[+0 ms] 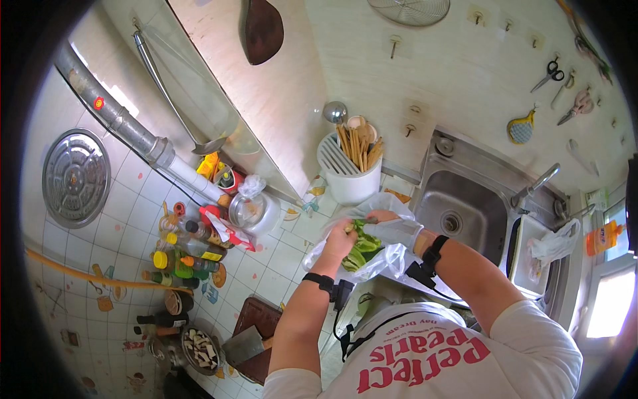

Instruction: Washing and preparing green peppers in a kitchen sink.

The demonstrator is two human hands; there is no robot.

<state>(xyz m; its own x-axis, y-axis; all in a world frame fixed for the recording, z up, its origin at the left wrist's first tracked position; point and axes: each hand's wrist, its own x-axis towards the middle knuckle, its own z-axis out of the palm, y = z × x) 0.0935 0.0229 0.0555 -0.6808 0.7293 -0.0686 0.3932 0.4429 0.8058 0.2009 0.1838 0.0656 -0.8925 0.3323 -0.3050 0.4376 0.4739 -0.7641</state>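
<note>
My left hand (341,240) is closed on a piece of green pepper (360,228) above a thin white plastic bag (383,263). Close beside it, at the far side of the same pepper, is my right hand (383,216), its fingertips on the stem end. Clear plastic covers the back of that hand and its wrist, so its grip is partly hidden. More split green pepper pieces (355,260) lie in the bag's open mouth under both hands. The bag rests at the counter's front edge, left of the sink.
A steel sink (458,199) with a faucet (536,184) is at right. Behind the bag stands a white utensil holder (351,185). Leftward are several bottles (199,247), a cleaver (243,345) on a brown cutting board (259,319), and a bowl of cut pieces (200,349).
</note>
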